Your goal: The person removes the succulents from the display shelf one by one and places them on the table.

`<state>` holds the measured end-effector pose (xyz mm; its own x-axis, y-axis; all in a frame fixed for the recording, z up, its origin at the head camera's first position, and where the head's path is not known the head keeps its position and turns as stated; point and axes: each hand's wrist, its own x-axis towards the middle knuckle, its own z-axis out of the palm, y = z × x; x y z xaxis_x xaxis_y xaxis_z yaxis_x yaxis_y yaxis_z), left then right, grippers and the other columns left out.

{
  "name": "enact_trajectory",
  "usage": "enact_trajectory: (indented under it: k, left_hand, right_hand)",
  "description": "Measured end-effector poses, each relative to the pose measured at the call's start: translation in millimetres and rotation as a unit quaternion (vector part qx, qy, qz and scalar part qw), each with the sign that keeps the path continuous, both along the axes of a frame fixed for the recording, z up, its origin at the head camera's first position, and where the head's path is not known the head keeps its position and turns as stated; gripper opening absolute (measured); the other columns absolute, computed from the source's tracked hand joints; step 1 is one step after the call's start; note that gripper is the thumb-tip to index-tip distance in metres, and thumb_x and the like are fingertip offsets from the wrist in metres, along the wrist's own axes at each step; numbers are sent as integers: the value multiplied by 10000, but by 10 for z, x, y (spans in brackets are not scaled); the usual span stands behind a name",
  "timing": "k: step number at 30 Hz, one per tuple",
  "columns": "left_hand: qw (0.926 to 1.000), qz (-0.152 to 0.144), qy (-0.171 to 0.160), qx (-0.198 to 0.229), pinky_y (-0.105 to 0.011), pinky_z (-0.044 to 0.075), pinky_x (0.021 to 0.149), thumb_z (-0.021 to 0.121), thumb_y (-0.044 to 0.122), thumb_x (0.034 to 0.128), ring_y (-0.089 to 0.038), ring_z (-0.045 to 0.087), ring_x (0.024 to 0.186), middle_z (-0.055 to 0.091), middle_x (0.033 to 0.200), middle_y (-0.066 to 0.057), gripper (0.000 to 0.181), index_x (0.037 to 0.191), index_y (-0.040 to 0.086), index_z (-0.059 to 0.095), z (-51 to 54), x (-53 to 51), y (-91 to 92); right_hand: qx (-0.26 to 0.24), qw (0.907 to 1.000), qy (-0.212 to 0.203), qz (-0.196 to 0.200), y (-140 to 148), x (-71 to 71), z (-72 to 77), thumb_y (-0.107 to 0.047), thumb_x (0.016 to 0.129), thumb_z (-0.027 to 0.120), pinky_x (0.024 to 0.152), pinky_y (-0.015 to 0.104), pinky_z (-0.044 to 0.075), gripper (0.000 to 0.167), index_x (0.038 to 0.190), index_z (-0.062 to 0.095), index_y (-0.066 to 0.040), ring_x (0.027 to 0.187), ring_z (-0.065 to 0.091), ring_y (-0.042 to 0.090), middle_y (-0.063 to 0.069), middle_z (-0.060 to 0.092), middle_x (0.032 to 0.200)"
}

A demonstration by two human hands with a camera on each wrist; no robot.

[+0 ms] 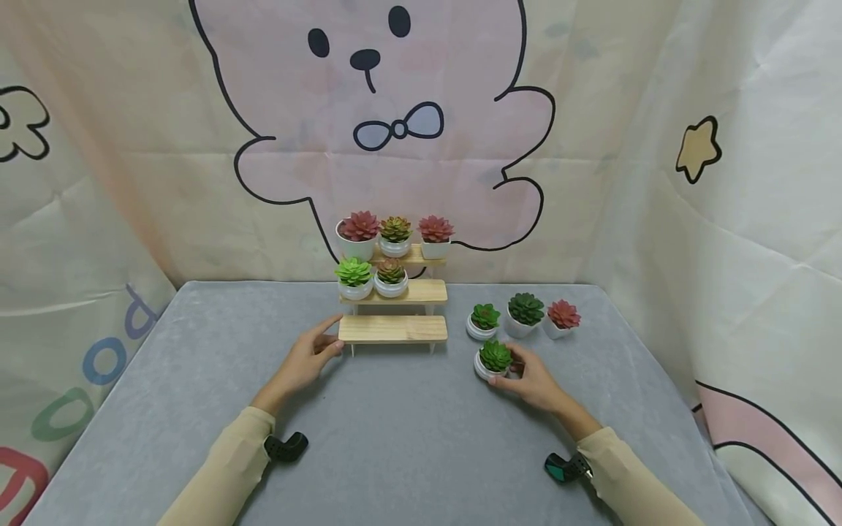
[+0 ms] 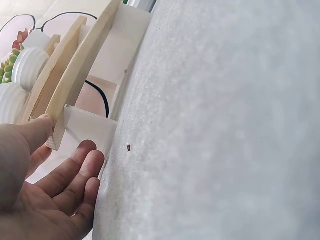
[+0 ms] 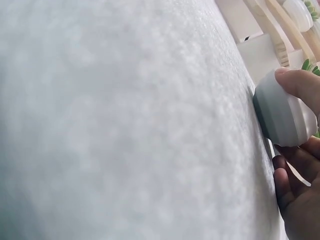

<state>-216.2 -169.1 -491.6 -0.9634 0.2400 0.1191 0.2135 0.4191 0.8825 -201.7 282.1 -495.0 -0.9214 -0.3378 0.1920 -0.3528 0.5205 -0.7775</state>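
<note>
A tiered wooden plant stand [image 1: 393,329] stands at the back middle of the table. At its left end, my left hand [image 1: 308,358] holds the lowest step, thumb and index finger on the end of the plank [image 2: 75,75] in the left wrist view, other fingers loosely bent. My right hand [image 1: 531,381] grips a green potted succulent [image 1: 495,356] by its white pot, right of the stand. In the right wrist view, that ribbed white pot [image 3: 282,112] sits between thumb and fingers, at or just above the cloth; I cannot tell which.
On the top step are a large red succulent [image 1: 359,234], a yellow-red one [image 1: 395,234] and another red one [image 1: 436,235]. The middle step holds a bright green [image 1: 354,277] and a brownish one [image 1: 391,276]. Behind my right hand stand green [image 1: 485,318], dark green [image 1: 525,313] and red [image 1: 563,317] ones.
</note>
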Motion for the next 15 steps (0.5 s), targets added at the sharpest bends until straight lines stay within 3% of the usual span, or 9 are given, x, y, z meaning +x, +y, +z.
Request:
enact_trajectory:
  k: [15]
  left_hand:
    - [10000,10,14,6,-435,568,862,570,152,1043,-370,718,1046,661,1249,-323,575,1566,43,355,-7,-7,-6]
  right_hand:
    - [0,9998,-82,155,50,-18,-11,-87,823,827,833,253,509,538,1291,594,43,953,562,-18,164,678,1146]
